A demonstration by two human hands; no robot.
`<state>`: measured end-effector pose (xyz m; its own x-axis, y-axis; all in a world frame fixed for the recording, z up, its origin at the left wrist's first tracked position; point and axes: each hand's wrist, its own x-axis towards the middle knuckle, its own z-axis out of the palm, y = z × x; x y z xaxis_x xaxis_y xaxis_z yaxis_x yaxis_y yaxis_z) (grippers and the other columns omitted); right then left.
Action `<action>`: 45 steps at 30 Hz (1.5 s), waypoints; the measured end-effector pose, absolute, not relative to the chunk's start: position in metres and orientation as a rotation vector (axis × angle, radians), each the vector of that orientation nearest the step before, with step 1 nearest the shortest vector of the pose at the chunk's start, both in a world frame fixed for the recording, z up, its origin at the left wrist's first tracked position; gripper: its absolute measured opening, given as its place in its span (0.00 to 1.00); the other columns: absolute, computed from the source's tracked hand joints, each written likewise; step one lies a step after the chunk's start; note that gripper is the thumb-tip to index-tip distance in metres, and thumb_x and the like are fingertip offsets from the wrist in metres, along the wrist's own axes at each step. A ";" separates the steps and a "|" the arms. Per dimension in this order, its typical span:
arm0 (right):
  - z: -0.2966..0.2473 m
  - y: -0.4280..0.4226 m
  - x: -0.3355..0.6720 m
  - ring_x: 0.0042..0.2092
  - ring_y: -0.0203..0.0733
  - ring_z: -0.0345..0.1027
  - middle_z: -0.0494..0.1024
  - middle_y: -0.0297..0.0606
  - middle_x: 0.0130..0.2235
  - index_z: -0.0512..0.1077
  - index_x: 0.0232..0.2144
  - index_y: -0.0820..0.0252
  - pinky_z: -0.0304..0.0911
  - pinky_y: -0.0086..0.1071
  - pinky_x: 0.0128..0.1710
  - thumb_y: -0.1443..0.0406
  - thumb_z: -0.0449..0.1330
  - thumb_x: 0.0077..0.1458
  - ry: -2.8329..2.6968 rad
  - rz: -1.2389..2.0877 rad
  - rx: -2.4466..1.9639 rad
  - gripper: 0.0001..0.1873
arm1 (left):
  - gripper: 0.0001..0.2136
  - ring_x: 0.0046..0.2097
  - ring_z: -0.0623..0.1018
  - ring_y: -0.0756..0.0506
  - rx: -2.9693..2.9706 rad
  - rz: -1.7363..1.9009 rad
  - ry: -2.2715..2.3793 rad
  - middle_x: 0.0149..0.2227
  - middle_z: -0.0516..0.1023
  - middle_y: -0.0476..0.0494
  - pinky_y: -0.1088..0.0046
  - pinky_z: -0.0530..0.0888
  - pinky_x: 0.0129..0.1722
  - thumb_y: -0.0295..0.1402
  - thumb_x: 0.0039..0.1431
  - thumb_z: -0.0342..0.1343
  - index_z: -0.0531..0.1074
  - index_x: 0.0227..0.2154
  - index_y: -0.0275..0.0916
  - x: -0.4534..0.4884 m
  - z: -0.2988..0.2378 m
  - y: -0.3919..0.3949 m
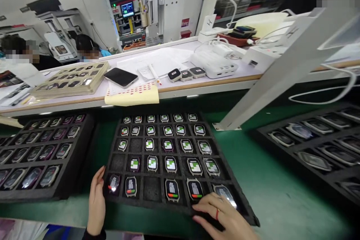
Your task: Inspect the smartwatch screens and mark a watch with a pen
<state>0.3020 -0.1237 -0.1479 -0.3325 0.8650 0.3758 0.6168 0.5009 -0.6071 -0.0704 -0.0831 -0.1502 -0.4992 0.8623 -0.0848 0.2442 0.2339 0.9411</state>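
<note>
A black foam tray (152, 189) lies on the green surface in front of me, its cells filled with square smartwatch bodies. Most back-row screens are lit with white and green blocks; several front ones, such as this smartwatch (172, 189), show a red and green bar. Three cells show bare foam. Against the tray's left side rests my left hand (97, 202), fingers extended and loosely together. Over the front right edge reaches my right hand (222, 215), a red ring on one finger, thumb and index apart. It is beside a front-row smartwatch (194, 189) and partly covers the corner one (225, 195).
More foam trays of watches stand at the left (63, 172) and right (270, 129). A white slanted post (253, 90) rises behind. The raised shelf carries a phone (120, 77), a white charger box (216, 65) and a beige tray (92, 87). Other people sit beyond.
</note>
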 end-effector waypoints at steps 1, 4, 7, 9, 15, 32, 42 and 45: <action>-0.141 -0.119 0.304 0.39 0.44 0.73 0.76 0.36 0.38 0.73 0.43 0.52 0.68 0.37 0.40 0.57 0.50 0.77 -2.036 0.441 -1.208 0.14 | 0.21 0.68 0.64 0.35 1.026 1.247 1.896 0.64 0.67 0.43 0.48 0.58 0.69 0.49 0.69 0.45 0.67 0.58 0.48 -0.070 -0.148 -0.083; -0.126 -0.102 0.313 0.41 0.46 0.72 0.76 0.36 0.40 0.72 0.45 0.54 0.66 0.40 0.43 0.59 0.49 0.77 -1.982 0.340 -1.242 0.12 | 0.23 0.67 0.65 0.36 1.102 1.214 1.910 0.64 0.68 0.43 0.49 0.58 0.69 0.53 0.68 0.45 0.66 0.59 0.49 -0.069 -0.140 -0.082; -0.125 -0.089 0.316 0.44 0.49 0.72 0.77 0.39 0.43 0.73 0.48 0.55 0.65 0.44 0.45 0.56 0.46 0.78 -2.064 0.346 -1.290 0.17 | 0.23 0.66 0.66 0.36 1.257 1.236 1.965 0.63 0.69 0.40 0.51 0.59 0.68 0.52 0.68 0.47 0.66 0.59 0.46 -0.066 -0.129 -0.077; -0.127 -0.084 0.313 0.45 0.51 0.72 0.77 0.41 0.44 0.73 0.48 0.57 0.65 0.46 0.45 0.54 0.42 0.78 -2.120 0.395 -1.326 0.23 | 0.23 0.64 0.68 0.36 1.355 1.216 1.967 0.62 0.70 0.39 0.51 0.62 0.66 0.50 0.68 0.48 0.66 0.59 0.45 -0.063 -0.122 -0.070; -0.132 -0.076 0.303 0.40 0.51 0.72 0.77 0.42 0.39 0.71 0.37 0.58 0.65 0.45 0.39 0.53 0.35 0.77 -2.152 0.521 -1.399 0.30 | 0.16 0.58 0.72 0.37 1.872 0.879 1.860 0.53 0.75 0.38 0.53 0.68 0.61 0.41 0.70 0.44 0.74 0.50 0.42 -0.041 -0.108 -0.045; -0.138 -0.046 0.362 0.29 0.56 0.74 0.74 0.45 0.28 0.62 0.24 0.53 0.57 0.39 0.25 0.61 0.44 0.66 -1.997 0.347 -2.083 0.18 | 0.16 0.42 0.71 0.34 2.160 0.473 1.825 0.37 0.73 0.35 0.54 0.69 0.46 0.36 0.67 0.44 0.77 0.39 0.39 -0.011 -0.114 -0.012; -0.133 -0.037 0.349 0.30 0.53 0.76 0.78 0.41 0.29 0.66 0.35 0.57 0.59 0.34 0.25 0.62 0.45 0.72 -1.888 0.530 -2.202 0.14 | 0.15 0.38 0.78 0.40 1.849 0.587 1.623 0.34 0.78 0.44 0.64 0.74 0.42 0.40 0.69 0.39 0.70 0.34 0.44 -0.009 -0.089 -0.017; -0.134 -0.036 0.346 0.30 0.55 0.77 0.77 0.40 0.27 0.66 0.33 0.55 0.56 0.34 0.24 0.64 0.46 0.71 -1.863 0.601 -2.207 0.14 | 0.13 0.39 0.79 0.40 1.756 0.623 1.605 0.35 0.79 0.44 0.64 0.74 0.43 0.42 0.68 0.43 0.71 0.34 0.44 -0.009 -0.088 -0.016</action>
<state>0.3463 -0.0363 -0.1342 0.1276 0.9750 -0.1821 0.8974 -0.1917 -0.3975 -0.0090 -0.0159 -0.0881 0.1291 0.9875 -0.0901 0.6681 -0.0195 0.7439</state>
